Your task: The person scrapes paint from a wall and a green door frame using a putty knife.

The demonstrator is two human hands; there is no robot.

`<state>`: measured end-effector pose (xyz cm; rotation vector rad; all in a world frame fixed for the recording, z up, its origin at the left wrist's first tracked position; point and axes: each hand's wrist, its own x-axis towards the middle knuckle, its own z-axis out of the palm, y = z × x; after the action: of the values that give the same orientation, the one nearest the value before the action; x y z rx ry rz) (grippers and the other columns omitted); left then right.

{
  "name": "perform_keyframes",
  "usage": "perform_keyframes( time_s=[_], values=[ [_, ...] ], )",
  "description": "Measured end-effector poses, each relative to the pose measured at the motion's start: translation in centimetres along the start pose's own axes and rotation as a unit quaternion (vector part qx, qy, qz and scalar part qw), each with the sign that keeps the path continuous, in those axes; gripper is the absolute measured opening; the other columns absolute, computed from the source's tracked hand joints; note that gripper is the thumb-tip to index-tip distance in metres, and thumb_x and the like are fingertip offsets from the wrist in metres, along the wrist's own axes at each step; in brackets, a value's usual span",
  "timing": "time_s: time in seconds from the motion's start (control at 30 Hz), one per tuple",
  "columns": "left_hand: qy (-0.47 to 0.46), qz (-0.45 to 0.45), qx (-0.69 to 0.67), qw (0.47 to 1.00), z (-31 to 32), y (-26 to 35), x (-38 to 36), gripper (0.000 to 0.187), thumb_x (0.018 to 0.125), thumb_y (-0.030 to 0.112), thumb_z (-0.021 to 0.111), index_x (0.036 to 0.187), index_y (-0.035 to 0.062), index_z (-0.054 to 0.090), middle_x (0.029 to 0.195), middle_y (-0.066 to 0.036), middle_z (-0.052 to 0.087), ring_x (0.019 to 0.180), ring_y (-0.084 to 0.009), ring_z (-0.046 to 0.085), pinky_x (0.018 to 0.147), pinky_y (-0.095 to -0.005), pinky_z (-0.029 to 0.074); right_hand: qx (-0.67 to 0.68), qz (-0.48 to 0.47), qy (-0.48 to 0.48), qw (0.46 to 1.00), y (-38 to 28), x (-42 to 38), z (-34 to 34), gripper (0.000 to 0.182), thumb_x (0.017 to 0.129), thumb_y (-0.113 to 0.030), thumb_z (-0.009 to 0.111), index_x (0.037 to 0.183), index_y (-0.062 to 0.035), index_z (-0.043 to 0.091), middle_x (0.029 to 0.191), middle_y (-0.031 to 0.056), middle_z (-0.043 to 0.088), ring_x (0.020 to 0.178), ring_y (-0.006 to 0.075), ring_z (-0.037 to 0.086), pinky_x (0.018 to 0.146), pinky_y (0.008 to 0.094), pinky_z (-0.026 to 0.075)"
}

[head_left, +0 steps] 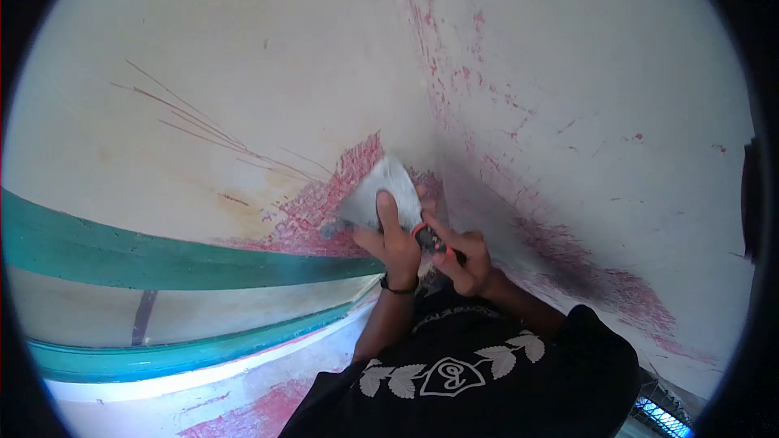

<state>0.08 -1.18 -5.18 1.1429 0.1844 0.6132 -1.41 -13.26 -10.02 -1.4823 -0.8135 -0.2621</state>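
Big pale wall point(268, 97) with a green band point(162, 261) along it, and right above that, near the corner, a scratchy red patch point(304, 223) with the broad scraper point(406, 195) in front of it. Right hand point(466, 261) is curled round the handle, probably for control, while the left hand point(400, 250) is half open with a digit laid along the blade, I'd guess to steady it; can't tell if its other fingers grip behind.

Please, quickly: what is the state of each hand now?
Left hand: thumb on the putty knife's blade; whether closed, cannot be told.
Right hand: closed, holding the knife's handle.
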Motion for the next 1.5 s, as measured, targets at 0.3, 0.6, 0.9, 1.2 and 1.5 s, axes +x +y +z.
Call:
perform_keyframes(
  time_s=[0.3,0.6,0.9,1.2,1.5],
  values=[
    [0.016,-0.015,-0.023,0.999,-1.4,-1.8,-1.4,0.037,0.103,0.026,0.056,0.108,-0.0102,0.062,0.086,-0.019,0.071,0.066,-0.0242,0.070,0.059,-0.0331,0.057,0.027,0.081,-0.022,0.996,0.8,-2.0,-0.1,0.060,0.090,-0.019,0.058,0.140,0.0124,0.048,0.078,0.0157,0.069,0.060,0.0155,0.064,0.060,0.0260,0.047],
    [0.044,-0.014,-0.009,0.999,-0.7,-1.4,-1.8,0.039,0.102,0.026,0.056,0.106,-0.0124,0.061,0.086,-0.021,0.071,0.062,-0.0235,0.067,0.057,-0.0334,0.056,0.054,0.077,-0.047,0.994,0.2,-1.8,-1.0,0.061,0.087,-0.010,0.059,0.144,0.0069,0.047,0.078,0.0154,0.067,0.060,0.0188,0.065,0.062,0.0289,0.051],
    [0.046,-0.007,0.012,0.999,-0.9,-1.6,-2.2,0.040,0.102,0.027,0.056,0.104,-0.0128,0.062,0.084,-0.020,0.071,0.062,-0.0225,0.067,0.056,-0.0333,0.055,0.058,0.092,-0.025,0.994,0.4,-2.4,-0.5,0.060,0.089,-0.019,0.058,0.140,0.0109,0.049,0.071,0.0121,0.065,0.055,0.0143,0.061,0.057,0.0264,0.046],
    [0.034,-0.004,0.017,0.999,-1.2,-1.2,-2.0,0.038,0.102,0.026,0.056,0.099,-0.0107,0.066,0.084,-0.018,0.072,0.063,-0.0212,0.067,0.057,-0.0326,0.055,0.070,0.082,-0.012,0.994,0.5,-2.6,0.2,0.059,0.090,-0.015,0.056,0.144,0.0086,0.047,0.062,0.0069,0.059,0.054,0.0093,0.056,0.055,0.0240,0.043],
    [0.043,0.058,0.042,0.996,-1.8,-3.3,-0.2,0.036,0.101,0.026,0.059,0.099,-0.0094,0.064,0.084,-0.016,0.070,0.063,-0.0206,0.067,0.056,-0.0320,0.054,0.062,0.073,0.001,0.995,-0.7,-1.3,-0.3,0.058,0.091,-0.017,0.057,0.144,0.0071,0.048,0.065,0.0062,0.060,0.056,0.0089,0.055,0.059,0.0242,0.044]
  ],
)
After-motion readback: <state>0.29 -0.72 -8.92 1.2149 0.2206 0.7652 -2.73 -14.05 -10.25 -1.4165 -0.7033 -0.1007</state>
